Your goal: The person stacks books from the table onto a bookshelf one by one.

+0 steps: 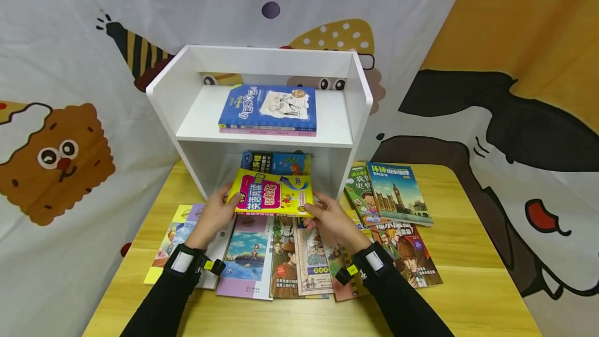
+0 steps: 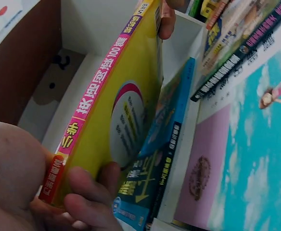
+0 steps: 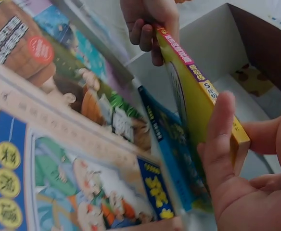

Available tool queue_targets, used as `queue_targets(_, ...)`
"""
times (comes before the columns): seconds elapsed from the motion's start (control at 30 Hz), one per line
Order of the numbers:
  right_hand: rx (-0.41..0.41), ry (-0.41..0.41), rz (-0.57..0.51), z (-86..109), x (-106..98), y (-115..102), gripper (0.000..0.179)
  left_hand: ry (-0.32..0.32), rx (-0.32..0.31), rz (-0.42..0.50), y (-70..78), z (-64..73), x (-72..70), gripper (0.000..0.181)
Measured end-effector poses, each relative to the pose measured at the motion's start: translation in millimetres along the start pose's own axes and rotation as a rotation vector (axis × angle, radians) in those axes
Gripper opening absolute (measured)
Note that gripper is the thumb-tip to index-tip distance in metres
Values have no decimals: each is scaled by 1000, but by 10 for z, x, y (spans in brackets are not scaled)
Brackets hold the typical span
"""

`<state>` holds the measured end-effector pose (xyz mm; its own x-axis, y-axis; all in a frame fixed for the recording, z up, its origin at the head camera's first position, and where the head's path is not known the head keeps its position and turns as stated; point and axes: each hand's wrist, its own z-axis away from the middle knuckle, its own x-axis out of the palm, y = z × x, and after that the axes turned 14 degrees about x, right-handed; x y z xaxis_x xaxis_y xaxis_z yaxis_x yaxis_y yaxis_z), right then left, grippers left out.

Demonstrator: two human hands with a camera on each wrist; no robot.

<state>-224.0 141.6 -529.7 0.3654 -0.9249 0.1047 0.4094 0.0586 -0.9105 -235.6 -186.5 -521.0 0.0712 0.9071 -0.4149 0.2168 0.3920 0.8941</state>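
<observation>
A yellow book point(image 1: 271, 193) with a pink panel on its cover is held between both hands, in front of the lower shelf opening. My left hand point(image 1: 217, 217) grips its left edge, thumb on the cover and fingers beneath, as the left wrist view shows. Its right edge is pinched by my right hand point(image 1: 336, 219), thumb on top. Below and behind it a dark blue book point(image 1: 291, 163) lies flat inside the lower compartment. In the left wrist view the yellow book's spine point(image 2: 95, 91) shows pink with white lettering.
On the white shelf unit point(image 1: 262, 142) a blue book point(image 1: 271, 107) lies over a pink one. Several books, among them a purple-edged one point(image 1: 248, 254), spread over the wooden table point(image 1: 281, 319) in front. More lie at right, including one with a clock tower point(image 1: 400, 194).
</observation>
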Motion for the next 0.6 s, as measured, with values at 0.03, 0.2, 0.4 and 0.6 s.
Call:
queue_targets(0.03,11,-8,4,-7,-12,18,75,-24,-13,-23,-19,-3,-3,63)
queue_targets(0.2,37,-47,8,-40,-31,75,83,-135,-51,-50,-82,4,-29,70)
queue_targets(0.4,40,-63,40,-79,-27,119,87,-258,-37,45,-100,20,-63,86)
queue_targets(0.6,47,38,136,-89,-25,115,79,-283,-24,-70,-108,17,-50,75)
